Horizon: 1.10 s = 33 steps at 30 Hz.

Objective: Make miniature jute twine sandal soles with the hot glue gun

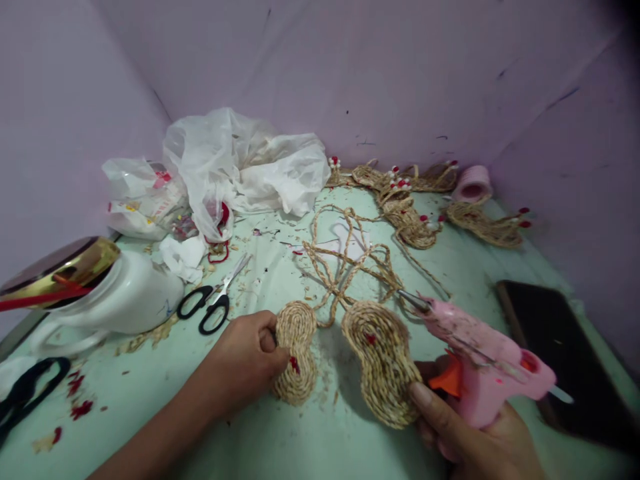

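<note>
My left hand pinches the left edge of a sole-shaped coil of braided straw, which has a small red mark on it. In my right hand is a pink hot glue gun with an orange trigger, its metal nozzle pointing up and left. The thumb of that same hand presses on the lower right edge of a second, darker braided straw sole, tilted and marked red near its top. Loose straw braid trails behind both soles in loops.
Black-handled scissors lie left of the soles. Beyond are a white pot, plastic bags, several straw pieces with red and white beads and a pink roll. A dark phone rests at right.
</note>
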### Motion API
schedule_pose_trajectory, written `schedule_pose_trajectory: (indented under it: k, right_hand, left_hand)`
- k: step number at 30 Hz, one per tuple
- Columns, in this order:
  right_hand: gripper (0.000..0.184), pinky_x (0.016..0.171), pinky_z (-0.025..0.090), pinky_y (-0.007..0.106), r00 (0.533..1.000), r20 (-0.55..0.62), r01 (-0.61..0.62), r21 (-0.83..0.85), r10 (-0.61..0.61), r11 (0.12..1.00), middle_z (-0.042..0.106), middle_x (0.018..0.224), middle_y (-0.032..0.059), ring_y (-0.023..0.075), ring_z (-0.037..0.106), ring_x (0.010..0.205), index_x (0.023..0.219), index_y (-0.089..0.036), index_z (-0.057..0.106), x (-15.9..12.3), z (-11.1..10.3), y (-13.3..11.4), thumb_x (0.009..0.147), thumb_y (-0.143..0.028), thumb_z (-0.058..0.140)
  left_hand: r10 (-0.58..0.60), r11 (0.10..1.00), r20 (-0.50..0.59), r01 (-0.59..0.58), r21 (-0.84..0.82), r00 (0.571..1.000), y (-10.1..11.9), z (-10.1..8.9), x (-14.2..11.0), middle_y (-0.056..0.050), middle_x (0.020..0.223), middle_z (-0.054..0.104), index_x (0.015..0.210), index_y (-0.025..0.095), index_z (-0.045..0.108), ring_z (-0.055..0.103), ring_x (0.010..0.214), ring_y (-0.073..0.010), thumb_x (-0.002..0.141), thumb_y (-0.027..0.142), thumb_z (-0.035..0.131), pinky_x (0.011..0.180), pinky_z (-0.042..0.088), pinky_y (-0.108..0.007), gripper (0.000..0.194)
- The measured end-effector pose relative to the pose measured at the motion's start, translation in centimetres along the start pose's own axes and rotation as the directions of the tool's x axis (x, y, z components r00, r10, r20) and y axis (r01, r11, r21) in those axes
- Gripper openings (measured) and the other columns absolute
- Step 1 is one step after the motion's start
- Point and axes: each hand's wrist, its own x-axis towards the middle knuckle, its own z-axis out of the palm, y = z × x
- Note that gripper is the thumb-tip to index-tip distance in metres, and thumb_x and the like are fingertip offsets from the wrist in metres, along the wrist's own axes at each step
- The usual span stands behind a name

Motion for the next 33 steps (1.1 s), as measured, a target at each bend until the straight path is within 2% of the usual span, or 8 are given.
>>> schedule_pose_trajectory:
  k: [3, 12, 15, 18, 20, 22, 25, 33]
  right_hand:
    - [0.034, 0.034, 0.028, 0.02, 0.99, 0.12, -0.086, 0.06, 0.078, 0.995, 0.049, 0.038, -0.0033, 0.0087, 0.04, 0.035, 0.064, -0.016, 0.058, 0.0, 0.3, 0.0, 0.052, -0.042, 0.076]
    - [0.032, 0.035, 0.023, 0.016, 0.984, 0.173, -0.08, 0.21, 0.044, 0.974, 0.046, 0.037, -0.0069, 0.0042, 0.036, 0.033, 0.062, -0.016, 0.051, -0.4, 1.2, -0.5, 0.057, -0.038, 0.074]
    - [0.033, 0.034, 0.024, 0.016, 0.974, 0.226, -0.074, 0.225, 0.022, 0.972, 0.046, 0.037, -0.0066, 0.004, 0.035, 0.033, 0.059, -0.017, 0.049, 0.0, 1.0, -0.1, 0.058, -0.038, 0.074]
    - [0.033, 0.034, 0.025, 0.017, 0.964, 0.266, -0.052, 0.231, -0.012, 0.972, 0.046, 0.036, -0.006, 0.0043, 0.036, 0.033, 0.057, -0.016, 0.049, 0.4, 0.8, 0.2, 0.06, -0.039, 0.072]
    - [0.032, 0.033, 0.025, 0.017, 0.964, 0.265, -0.042, 0.242, -0.025, 0.969, 0.046, 0.037, -0.0058, 0.0043, 0.036, 0.033, 0.057, -0.016, 0.049, 0.5, 0.8, 0.4, 0.06, -0.038, 0.072]
    - [0.032, 0.033, 0.025, 0.017, 0.963, 0.267, -0.039, 0.259, -0.033, 0.965, 0.046, 0.037, -0.0061, 0.0045, 0.037, 0.032, 0.057, -0.016, 0.049, 0.4, 0.8, 0.4, 0.06, -0.037, 0.073]
    - [0.032, 0.033, 0.026, 0.017, 0.959, 0.279, -0.037, 0.278, -0.044, 0.96, 0.046, 0.036, -0.0067, 0.0047, 0.037, 0.032, 0.057, -0.017, 0.049, 0.4, 0.9, 0.4, 0.058, -0.036, 0.074]
    - [0.033, 0.033, 0.026, 0.017, 0.959, 0.283, -0.046, 0.246, -0.026, 0.968, 0.045, 0.034, -0.0068, 0.0049, 0.036, 0.031, 0.053, -0.017, 0.047, 0.7, 1.0, 0.4, 0.056, -0.036, 0.074]
  left_hand:
    - [0.012, 1.0, 0.002, -0.012, -0.004, 1.0, -0.1, -0.1, 0.1, 0.007, 0.045, 0.041, 0.06, 0.019, 0.045, 0.038, 0.043, -0.0086, 0.063, 0.027, 0.051, 0.042, 0.024, -0.021, 0.011]
    - [-0.003, 0.988, 0.077, 0.015, -0.154, 0.997, 0.1, -0.6, -0.3, 0.007, 0.041, 0.044, 0.075, 0.015, 0.057, 0.042, 0.038, -0.0109, 0.062, 0.04, 0.057, 0.04, 0.029, -0.021, 0.028]
    - [-0.042, 0.982, -0.117, 0.019, -0.189, 0.992, 0.3, -1.2, -1.1, 0.005, 0.045, 0.051, 0.089, 0.015, 0.057, 0.046, 0.039, -0.0121, 0.059, 0.044, 0.06, 0.04, 0.033, -0.022, 0.042]
    - [-0.067, 0.955, -0.335, -0.037, -0.295, 0.94, 0.7, -1.4, -1.8, 0.004, 0.053, 0.056, 0.089, 0.016, 0.058, 0.047, 0.042, -0.0096, 0.056, 0.04, 0.064, 0.042, 0.036, -0.02, 0.042]
    - [-0.062, 0.904, -0.221, -0.039, -0.425, 0.973, 1.1, -1.0, -2.2, 0.005, 0.046, 0.053, 0.084, 0.015, 0.059, 0.042, 0.037, -0.0073, 0.057, 0.039, 0.064, 0.038, 0.032, -0.018, 0.036]
    - [-0.011, 0.838, 0.038, 0.03, -0.545, 0.999, 1.7, 0.0, -2.5, 0.003, 0.043, 0.053, 0.078, 0.014, 0.06, 0.039, 0.032, -0.0062, 0.057, 0.037, 0.064, 0.033, 0.028, -0.018, 0.031]
    - [0.055, 0.743, 0.282, 0.149, -0.652, 0.958, 2.8, 1.8, -2.7, -0.004, 0.063, 0.065, 0.074, 0.012, 0.06, 0.045, 0.034, -0.0068, 0.052, 0.031, 0.067, 0.029, 0.029, -0.018, 0.03]
    - [0.133, 0.77, 0.308, 0.097, -0.631, 0.942, 3.7, 3.7, -2.3, 0.003, 0.034, 0.052, 0.067, 0.013, 0.057, 0.037, 0.026, -0.005, 0.057, 0.027, 0.062, 0.028, 0.025, -0.015, 0.018]
